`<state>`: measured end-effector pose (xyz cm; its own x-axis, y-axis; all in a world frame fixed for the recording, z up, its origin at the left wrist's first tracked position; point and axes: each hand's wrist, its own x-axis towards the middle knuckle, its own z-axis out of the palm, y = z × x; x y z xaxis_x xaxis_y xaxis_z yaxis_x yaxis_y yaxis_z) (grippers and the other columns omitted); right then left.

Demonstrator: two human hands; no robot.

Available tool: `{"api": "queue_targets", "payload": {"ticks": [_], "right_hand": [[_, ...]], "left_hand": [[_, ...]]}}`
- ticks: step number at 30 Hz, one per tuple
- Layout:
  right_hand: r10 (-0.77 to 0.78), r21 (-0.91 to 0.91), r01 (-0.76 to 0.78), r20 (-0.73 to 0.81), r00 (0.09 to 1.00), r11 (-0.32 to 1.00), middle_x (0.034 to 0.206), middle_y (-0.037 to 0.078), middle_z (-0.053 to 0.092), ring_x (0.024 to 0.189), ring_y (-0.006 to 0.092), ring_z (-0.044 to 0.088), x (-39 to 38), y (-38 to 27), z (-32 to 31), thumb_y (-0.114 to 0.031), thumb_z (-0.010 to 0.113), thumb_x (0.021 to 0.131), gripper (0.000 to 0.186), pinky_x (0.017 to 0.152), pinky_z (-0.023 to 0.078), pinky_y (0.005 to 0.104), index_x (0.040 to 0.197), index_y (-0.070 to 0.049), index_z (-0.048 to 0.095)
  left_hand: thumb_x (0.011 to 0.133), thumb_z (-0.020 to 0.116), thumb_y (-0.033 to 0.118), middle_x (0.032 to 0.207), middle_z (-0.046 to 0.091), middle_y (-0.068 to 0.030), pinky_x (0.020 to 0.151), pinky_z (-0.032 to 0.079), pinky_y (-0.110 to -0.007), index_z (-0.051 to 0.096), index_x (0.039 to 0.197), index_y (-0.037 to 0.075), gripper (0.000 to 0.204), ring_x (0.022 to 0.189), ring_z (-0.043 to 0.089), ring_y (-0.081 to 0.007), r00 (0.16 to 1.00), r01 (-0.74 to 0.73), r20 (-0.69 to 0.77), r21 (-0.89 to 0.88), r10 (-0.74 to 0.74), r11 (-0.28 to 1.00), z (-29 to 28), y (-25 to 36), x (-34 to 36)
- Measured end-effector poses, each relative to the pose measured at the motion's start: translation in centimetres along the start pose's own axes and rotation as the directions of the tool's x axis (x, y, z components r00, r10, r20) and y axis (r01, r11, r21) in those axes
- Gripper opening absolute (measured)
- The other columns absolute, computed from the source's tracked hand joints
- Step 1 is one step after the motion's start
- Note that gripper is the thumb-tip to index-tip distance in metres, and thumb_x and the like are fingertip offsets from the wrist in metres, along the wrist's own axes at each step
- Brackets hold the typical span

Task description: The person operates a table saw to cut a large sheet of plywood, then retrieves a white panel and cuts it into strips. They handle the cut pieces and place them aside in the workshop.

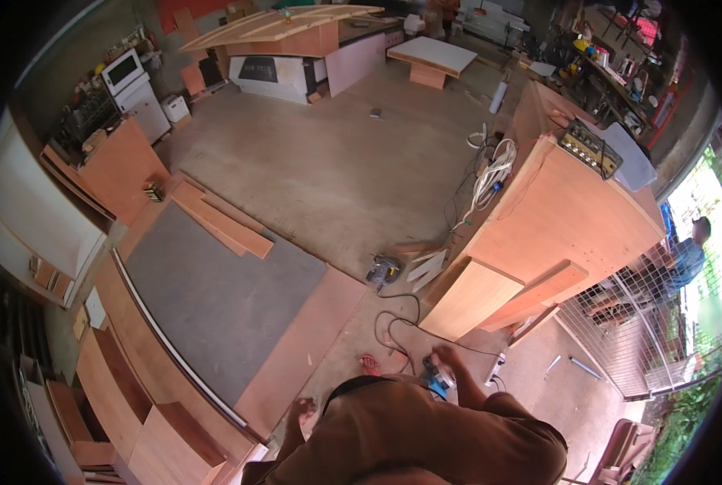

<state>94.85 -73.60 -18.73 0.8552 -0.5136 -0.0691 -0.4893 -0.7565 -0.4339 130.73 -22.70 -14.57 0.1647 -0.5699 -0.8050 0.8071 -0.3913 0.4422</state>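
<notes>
My right hand is closed around a blue hand-held power tool, partly hidden by my body, so its exact kind does not show. My left hand hangs low beside the right edge of a brown board; its fingers are too small to read and nothing shows in it. Between the two hands a red sandal is on my foot. A black cord loops over the floor just ahead of my right hand. Farther forward, a grey-and-black corded power tool rests at the board's corner.
A dark grey sheet lies to my left with loose wood strips on it. On the right stands a large plywood cabinet, with boards leaning on it. A power strip and a wire-mesh gate are nearby; a person sits beyond.
</notes>
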Motion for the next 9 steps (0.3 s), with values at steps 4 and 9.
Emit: {"api": "queue_targets", "payload": {"ticks": [4,9], "right_hand": [[0.324,0.512,-0.275,-0.008,0.946,0.814,0.092,0.009,0.069,0.083,0.0172,0.069,13.5,-5.6,-12.6,-0.021,0.060,0.098,0.022,0.070,0.055,0.0331,0.109,-0.004,0.068],[0.462,0.785,-0.410,0.180,0.868,0.464,0.095,0.007,0.071,0.078,0.0144,0.067,27.9,-10.9,-17.8,-0.023,0.064,0.097,0.025,0.073,0.055,0.0291,0.111,-0.002,0.068]], "left_hand": [[0.097,0.060,0.035,0.091,0.068,-0.0038,0.053,0.046,-0.029,0.063,0.103,0.009,0.027,0.067,0.060,-0.0144,0.921,-0.148,-0.357,0.057,0.159,0.987,3.0,9.3,2.7],[0.096,0.061,0.037,0.107,0.071,-0.0080,0.062,0.050,-0.031,0.064,0.116,0.009,0.034,0.076,0.063,-0.0157,0.865,-0.035,-0.441,0.425,0.240,0.905,3.2,17.3,6.6]]}}
